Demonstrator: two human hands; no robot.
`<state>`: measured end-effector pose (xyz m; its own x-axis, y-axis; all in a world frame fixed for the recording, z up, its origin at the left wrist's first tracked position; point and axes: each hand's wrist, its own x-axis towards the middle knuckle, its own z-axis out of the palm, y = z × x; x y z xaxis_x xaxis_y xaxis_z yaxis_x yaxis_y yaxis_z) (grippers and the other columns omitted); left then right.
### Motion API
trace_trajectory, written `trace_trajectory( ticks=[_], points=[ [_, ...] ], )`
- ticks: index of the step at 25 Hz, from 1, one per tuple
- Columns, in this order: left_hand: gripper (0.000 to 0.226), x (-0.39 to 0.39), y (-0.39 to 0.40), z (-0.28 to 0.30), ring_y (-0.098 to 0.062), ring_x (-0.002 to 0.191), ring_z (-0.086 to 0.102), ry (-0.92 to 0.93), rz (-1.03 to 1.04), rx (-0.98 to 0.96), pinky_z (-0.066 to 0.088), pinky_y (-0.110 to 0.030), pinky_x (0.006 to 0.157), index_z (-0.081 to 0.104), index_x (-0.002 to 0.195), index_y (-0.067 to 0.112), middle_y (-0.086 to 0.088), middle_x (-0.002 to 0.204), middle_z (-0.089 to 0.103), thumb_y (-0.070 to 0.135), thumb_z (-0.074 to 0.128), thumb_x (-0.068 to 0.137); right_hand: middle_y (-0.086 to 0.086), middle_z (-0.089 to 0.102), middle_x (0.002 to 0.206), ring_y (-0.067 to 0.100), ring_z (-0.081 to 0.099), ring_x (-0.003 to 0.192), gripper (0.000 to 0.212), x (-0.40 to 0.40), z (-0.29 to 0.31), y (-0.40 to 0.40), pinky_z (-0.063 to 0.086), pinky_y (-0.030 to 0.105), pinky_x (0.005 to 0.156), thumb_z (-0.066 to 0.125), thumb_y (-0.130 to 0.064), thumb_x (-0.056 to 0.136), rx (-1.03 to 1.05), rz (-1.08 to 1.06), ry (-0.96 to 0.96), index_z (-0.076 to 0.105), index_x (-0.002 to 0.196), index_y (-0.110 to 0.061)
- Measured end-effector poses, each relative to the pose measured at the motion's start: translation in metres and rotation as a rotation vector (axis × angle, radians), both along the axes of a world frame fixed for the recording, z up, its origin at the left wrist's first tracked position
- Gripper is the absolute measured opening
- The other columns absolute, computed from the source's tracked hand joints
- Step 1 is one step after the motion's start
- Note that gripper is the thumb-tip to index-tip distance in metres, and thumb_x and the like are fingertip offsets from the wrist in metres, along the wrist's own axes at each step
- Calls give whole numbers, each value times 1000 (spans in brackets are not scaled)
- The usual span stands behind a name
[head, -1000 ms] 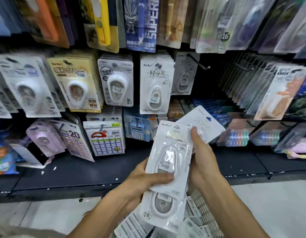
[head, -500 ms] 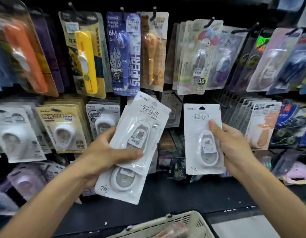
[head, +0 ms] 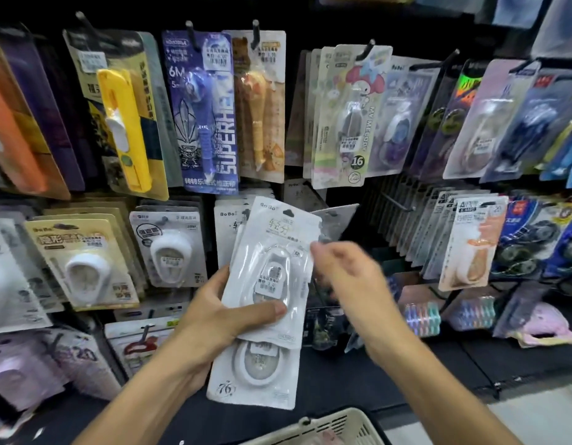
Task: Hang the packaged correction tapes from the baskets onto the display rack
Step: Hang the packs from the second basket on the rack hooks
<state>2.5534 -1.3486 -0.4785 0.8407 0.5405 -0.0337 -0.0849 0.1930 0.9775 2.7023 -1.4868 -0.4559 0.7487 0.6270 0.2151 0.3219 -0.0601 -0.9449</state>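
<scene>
My left hand (head: 214,319) grips a small stack of white correction tape packages (head: 271,284), thumb across the front of the top one. A lower package (head: 255,370) sticks out beneath it. My right hand (head: 345,277) is blurred, its fingertips bunched at the top package's upper right edge, pinching it as far as I can see. Behind the stack, matching white packages (head: 228,226) hang on the display rack, and one grey-looking package (head: 337,220) hangs tilted just right of them. The beige basket's rim (head: 326,425) shows at the bottom edge.
Rows of other carded stationery hang all around: a yellow cutter (head: 124,123), a blue pen card (head: 204,107), a pink character card (head: 352,117). A bare black hook (head: 397,200) juts out at the right. A dark shelf (head: 406,374) runs below.
My right hand no longer holds the single package it carried to the rack; it has come back left to the stack. My left hand has shifted the stack to the right, toward the centre.
</scene>
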Motion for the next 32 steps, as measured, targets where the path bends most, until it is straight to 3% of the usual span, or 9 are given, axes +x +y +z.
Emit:
trace_trajectory(
  ticks=[4, 6, 10, 14, 17, 20, 23, 29, 32],
  points=[
    [71, -2, -14, -3, -24, 99, 76, -5, -195, 70, 62, -31, 74, 73, 104, 37, -6, 110, 79, 24, 104, 42, 13, 78, 95, 28, 76, 82, 21, -6, -6, 3, 61, 35, 65, 80, -19, 84, 196, 78, 389, 72, 103, -14],
    [73, -1, -19, -5, -25, 102, 76, 32, -202, 114, 63, -38, 79, 69, 112, 32, -5, 112, 78, 16, 101, 49, 15, 78, 97, 28, 76, 79, 22, 3, -2, -4, 62, 35, 64, 74, -13, 87, 297, 38, 456, 68, 108, -8],
    [84, 0, -13, 1, -22, 91, 78, 55, -41, 140, 63, -36, 68, 62, 116, 23, -1, 102, 80, 12, 99, 41, 8, 79, 94, 23, 76, 78, 31, 23, 0, -21, 61, 35, 61, 75, -15, 86, 412, -61, 378, 64, 115, -21],
    [72, -1, 5, 11, -20, 86, 78, -69, 140, 109, 60, -26, 59, 68, 108, 26, 0, 99, 81, 6, 98, 45, -8, 75, 81, 9, 66, 72, 12, 41, -5, -35, 50, 25, 60, 76, -25, 87, 194, -196, 173, 74, 95, -34],
    [57, 3, 5, 12, -20, 91, 78, -138, 205, 72, 61, -25, 63, 70, 110, 27, 1, 104, 80, 18, 89, 57, -13, 77, 93, -5, 65, 67, 13, 40, -9, -38, 47, 12, 59, 76, -28, 86, 83, -105, 60, 77, 92, -40],
    [53, 7, 1, 10, -18, 91, 78, -156, 201, 72, 60, -24, 63, 73, 106, 30, 1, 105, 80, 21, 92, 57, -13, 77, 103, 1, 70, 96, 16, 40, -13, -35, 50, 25, 87, 76, -26, 86, 174, -105, 90, 79, 98, -36],
    [55, 11, -1, 9, -18, 95, 77, -171, 190, 83, 60, -23, 67, 75, 101, 36, 1, 107, 79, 29, 95, 50, -11, 78, 102, 3, 71, 86, 13, 42, -9, -33, 52, 19, 71, 73, -26, 90, 222, -121, 163, 79, 98, -35],
    [57, 10, 2, 9, -18, 95, 77, -178, 198, 87, 60, -23, 67, 75, 102, 38, 2, 108, 79, 33, 95, 49, -9, 79, 96, 13, 72, 89, 15, 48, -2, -35, 53, 24, 71, 73, -23, 90, 137, -140, 149, 80, 93, -36],
    [58, 10, 3, 9, -19, 96, 77, -181, 204, 86, 60, -23, 68, 74, 103, 38, 1, 109, 79, 33, 95, 49, -12, 67, 131, 9, 64, 105, 26, 46, 1, -36, 52, 18, 65, 67, -39, 93, -9, -13, 179, 71, 119, -42]
  ],
)
